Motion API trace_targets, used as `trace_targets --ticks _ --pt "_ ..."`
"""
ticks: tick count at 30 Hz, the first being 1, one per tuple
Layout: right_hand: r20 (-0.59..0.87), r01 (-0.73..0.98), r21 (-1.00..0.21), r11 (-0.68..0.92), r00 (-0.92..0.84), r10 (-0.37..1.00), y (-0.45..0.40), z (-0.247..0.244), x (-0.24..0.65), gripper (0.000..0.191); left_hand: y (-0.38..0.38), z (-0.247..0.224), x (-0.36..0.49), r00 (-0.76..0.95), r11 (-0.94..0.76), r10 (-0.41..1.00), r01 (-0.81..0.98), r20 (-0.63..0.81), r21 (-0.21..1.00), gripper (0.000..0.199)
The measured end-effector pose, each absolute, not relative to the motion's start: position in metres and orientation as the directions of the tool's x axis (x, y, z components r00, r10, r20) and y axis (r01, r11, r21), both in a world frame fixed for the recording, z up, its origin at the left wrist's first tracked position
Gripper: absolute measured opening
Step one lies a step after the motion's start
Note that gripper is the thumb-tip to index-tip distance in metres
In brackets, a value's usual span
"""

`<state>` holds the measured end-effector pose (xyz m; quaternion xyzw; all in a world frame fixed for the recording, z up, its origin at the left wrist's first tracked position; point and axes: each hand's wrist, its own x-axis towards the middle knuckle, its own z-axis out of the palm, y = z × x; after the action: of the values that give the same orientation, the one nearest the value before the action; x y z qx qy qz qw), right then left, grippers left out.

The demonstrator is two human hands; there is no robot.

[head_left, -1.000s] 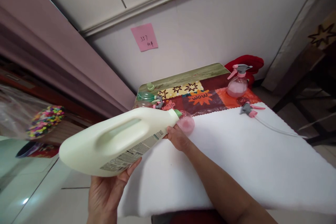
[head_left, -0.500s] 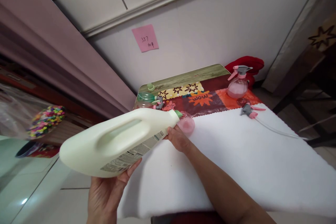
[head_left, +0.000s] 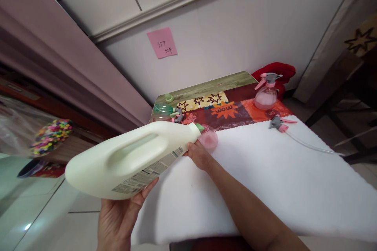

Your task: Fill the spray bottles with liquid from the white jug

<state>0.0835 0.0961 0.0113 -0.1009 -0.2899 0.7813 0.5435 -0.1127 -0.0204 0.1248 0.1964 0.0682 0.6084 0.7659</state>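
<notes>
A large cream detergent jug [head_left: 129, 157] lies tilted on its side in the air, its green spout [head_left: 200, 127] at the mouth of a round pink spray bottle [head_left: 209, 141] on the white cloth. My left hand [head_left: 125, 211] supports the jug from below near its base. Near the neck, my right hand [head_left: 198, 155] grips the jug, fingers partly hidden behind it. Any liquid flowing is not visible. A pink and grey spray head [head_left: 279, 124] with a clear tube lies on the cloth to the right.
A filled pink spray bottle [head_left: 266, 96] stands at the back right by a red item [head_left: 287, 72]. A green spray bottle [head_left: 164, 109] lies at the back left, beside another pink-headed bottle. White cloth [head_left: 259, 180] covers the table's front. A pink note [head_left: 162, 43] is on the wall.
Almost nothing differs. The jug and both hands hold the same pose, with only a very slight shift of the whole view to the left.
</notes>
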Motion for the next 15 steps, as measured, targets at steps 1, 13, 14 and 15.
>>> trace_targets --ticks 1,13,14,15 --pt "0.159 -0.790 -0.564 -0.241 -0.390 0.907 0.0960 0.0116 0.0837 0.061 -0.0204 0.1251 -0.1125 0.249 0.182 0.959 -0.905 0.132 0.385 0.054" --pt "0.155 -0.779 -0.583 -0.231 -0.386 0.909 0.0959 0.0144 0.0857 0.060 -0.0224 0.1256 -0.1122 0.199 0.160 0.978 -0.902 0.059 0.402 0.053" --pt "0.154 -0.778 -0.585 -0.231 -0.386 0.910 0.0958 0.0145 0.0858 0.060 -0.0227 0.1252 -0.1123 0.188 0.151 0.981 -0.900 0.051 0.409 0.054" --pt "0.153 -0.776 -0.587 -0.232 -0.387 0.909 0.0958 0.0147 0.0859 0.061 -0.0229 0.1248 -0.1126 0.180 0.145 0.983 -0.900 0.047 0.412 0.054"
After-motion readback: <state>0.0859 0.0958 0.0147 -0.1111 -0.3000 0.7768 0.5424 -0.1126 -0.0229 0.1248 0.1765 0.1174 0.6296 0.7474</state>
